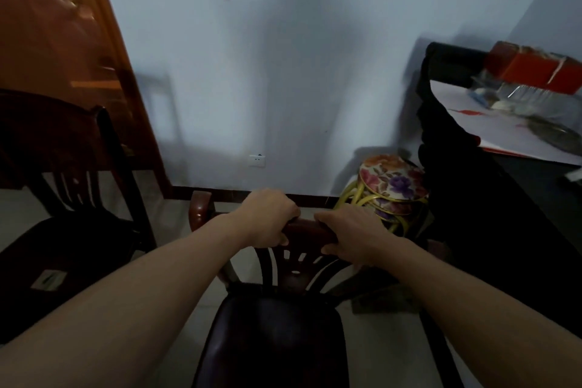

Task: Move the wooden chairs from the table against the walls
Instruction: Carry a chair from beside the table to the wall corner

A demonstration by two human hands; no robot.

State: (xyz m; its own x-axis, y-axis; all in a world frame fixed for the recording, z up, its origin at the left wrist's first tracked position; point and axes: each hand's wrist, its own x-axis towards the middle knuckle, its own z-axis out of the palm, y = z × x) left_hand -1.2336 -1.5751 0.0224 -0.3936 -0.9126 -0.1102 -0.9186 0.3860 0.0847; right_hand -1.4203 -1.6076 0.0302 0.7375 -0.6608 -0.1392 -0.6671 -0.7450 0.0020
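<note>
Dark wooden chair with padded seat [277, 334] stands close before me; my left hand [267, 217] and right hand [349, 239] clench its top rail. I should push straight to the pale wall [283, 57], avoiding the floral stools [390, 186].

Head-worn camera looks forward and down, close over the hands, toward a seemingly near wall [283, 72].

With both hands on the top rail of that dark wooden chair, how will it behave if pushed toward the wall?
The chair looks rigid solid wood, so probably heavy, no flex. Both hands, left hand and right hand, grip high on its backrest, so it may tip rather than slide. The floor looks smooth, so sliding seems plausible.
</note>
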